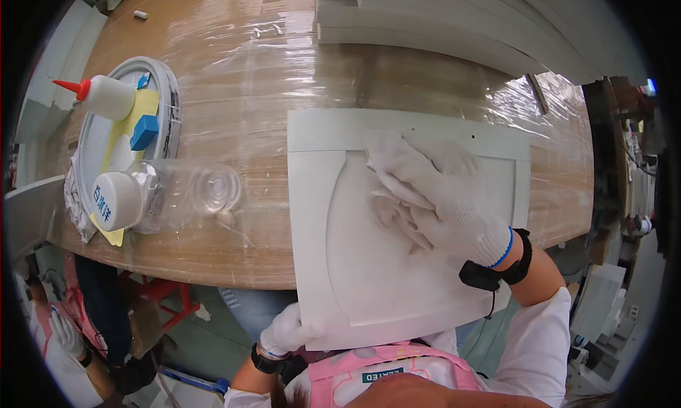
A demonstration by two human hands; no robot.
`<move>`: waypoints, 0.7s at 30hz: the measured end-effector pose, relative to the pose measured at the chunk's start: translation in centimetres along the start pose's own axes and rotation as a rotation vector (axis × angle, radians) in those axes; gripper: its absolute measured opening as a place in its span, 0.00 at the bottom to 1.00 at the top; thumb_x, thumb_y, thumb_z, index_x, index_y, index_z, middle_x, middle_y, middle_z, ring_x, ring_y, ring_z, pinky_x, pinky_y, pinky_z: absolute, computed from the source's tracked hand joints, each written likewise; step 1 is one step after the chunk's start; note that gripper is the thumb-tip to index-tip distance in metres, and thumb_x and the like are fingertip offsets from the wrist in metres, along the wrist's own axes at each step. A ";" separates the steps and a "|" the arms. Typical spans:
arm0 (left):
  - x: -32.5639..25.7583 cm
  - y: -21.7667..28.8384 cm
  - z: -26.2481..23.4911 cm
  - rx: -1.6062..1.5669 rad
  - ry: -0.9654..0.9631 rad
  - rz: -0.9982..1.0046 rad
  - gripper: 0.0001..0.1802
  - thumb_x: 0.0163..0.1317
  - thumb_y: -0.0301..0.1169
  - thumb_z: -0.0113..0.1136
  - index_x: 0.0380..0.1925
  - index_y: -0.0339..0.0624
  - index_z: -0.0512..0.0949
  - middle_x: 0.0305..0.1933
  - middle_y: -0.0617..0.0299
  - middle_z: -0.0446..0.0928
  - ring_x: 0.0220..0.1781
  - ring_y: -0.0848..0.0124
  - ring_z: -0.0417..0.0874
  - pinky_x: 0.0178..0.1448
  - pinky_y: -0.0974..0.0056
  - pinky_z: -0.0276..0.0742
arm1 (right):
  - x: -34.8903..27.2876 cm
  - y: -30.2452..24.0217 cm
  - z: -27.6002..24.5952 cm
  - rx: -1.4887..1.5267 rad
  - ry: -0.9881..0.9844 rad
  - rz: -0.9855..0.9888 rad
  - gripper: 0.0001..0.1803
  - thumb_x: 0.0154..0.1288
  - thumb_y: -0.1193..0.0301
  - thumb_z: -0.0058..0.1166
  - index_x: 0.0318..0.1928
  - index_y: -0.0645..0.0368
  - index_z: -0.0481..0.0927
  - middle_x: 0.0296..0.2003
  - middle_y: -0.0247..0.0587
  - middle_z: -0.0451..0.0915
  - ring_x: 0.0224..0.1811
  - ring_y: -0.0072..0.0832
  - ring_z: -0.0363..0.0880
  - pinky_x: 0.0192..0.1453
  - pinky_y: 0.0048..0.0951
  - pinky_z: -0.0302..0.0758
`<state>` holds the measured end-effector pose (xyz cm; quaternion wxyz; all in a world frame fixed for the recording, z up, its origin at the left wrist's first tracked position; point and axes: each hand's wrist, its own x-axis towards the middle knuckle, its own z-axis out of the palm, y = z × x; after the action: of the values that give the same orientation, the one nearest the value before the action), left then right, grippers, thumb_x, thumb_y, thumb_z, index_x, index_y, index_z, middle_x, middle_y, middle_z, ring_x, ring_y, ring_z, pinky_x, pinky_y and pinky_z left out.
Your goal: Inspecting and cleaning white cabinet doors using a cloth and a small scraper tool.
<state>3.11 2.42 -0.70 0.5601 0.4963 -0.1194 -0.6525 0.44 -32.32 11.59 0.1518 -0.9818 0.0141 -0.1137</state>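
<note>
A white cabinet door panel (310,223) with a raised frame and a recessed middle lies on the table, its near edge reaching over the table's front edge toward my body. My right hand (461,209), in a white knit glove, is closed round a crumpled white cloth (399,172) and presses it on the recessed middle. At the panel's near left corner, my gloved left hand (287,330) grips the edge; its fingers partly vanish behind the board. Two small dark holes show along the far frame rail.
Plastic film covers the wooden table (241,110). To the left, a white round tub (170,89) carries a red-tipped glue bottle (113,99) and a blue block (145,131). Beside it lies a clear bottle (177,195). White boards (454,25) are stacked far right. A co-worker's gloved hand (65,335) shows lower left.
</note>
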 end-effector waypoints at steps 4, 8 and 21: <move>0.2 -0.8 -0.6 -0.013 -0.035 0.029 0.25 0.62 0.40 0.63 0.53 0.33 0.77 0.48 0.61 0.81 0.49 0.72 0.79 0.55 0.65 0.76 | 2.4 -1.0 1.9 -0.033 -0.065 0.054 0.21 0.54 0.71 0.61 0.51 0.53 0.80 0.46 0.44 0.78 0.43 0.46 0.78 0.43 0.39 0.77; 0.5 1.5 0.8 -0.026 -0.005 0.079 0.23 0.61 0.39 0.64 0.51 0.33 0.78 0.46 0.62 0.81 0.48 0.74 0.78 0.54 0.66 0.75 | 1.9 -1.7 3.5 -0.003 -0.216 0.149 0.18 0.55 0.69 0.60 0.48 0.52 0.80 0.43 0.39 0.79 0.40 0.43 0.80 0.41 0.40 0.78; 0.4 0.2 0.4 -0.049 -0.004 0.093 0.25 0.62 0.39 0.65 0.55 0.34 0.75 0.50 0.64 0.79 0.50 0.76 0.76 0.54 0.67 0.75 | 2.0 -1.2 2.4 -0.002 -0.298 0.147 0.19 0.62 0.68 0.55 0.55 0.47 0.77 0.49 0.40 0.79 0.45 0.45 0.80 0.47 0.42 0.77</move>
<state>2.96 1.88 -0.57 0.6015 0.4751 -0.1276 -0.6294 2.92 -30.54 10.13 0.1591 -0.9842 0.0635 0.0445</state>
